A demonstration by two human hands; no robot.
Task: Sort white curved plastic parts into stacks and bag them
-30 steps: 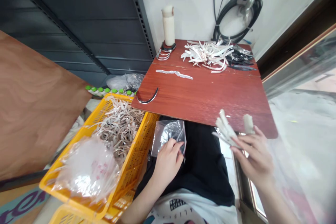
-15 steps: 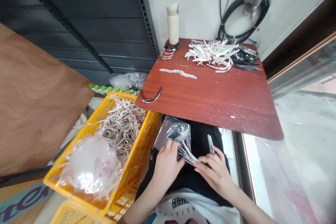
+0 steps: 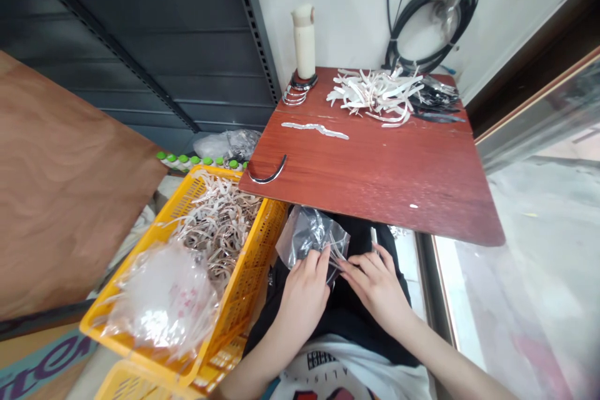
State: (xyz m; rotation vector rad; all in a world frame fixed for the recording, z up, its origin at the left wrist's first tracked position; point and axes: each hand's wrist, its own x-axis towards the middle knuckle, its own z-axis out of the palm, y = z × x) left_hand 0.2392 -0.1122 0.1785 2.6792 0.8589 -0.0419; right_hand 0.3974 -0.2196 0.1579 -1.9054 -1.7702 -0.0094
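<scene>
The right hand [image 3: 375, 284] has pushed the strips [image 3: 336, 252] into the bag [image 3: 309, 234].

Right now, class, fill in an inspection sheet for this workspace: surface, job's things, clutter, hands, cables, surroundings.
Surface: red-brown table, mostly bare in the middle.
Job's things: clear plastic bag on the lap, thin pale strips at its mouth.
Clutter: pile of white strips and dark strips at the far edge; one dark curved strip; cream bottle; metal rings.
Hands: left hand on the bag; right hand at the strips.
Cables: black coil hanging on the wall.
Surroundings: yellow basket of strips on the left, wooden board, grey shelving.
</scene>
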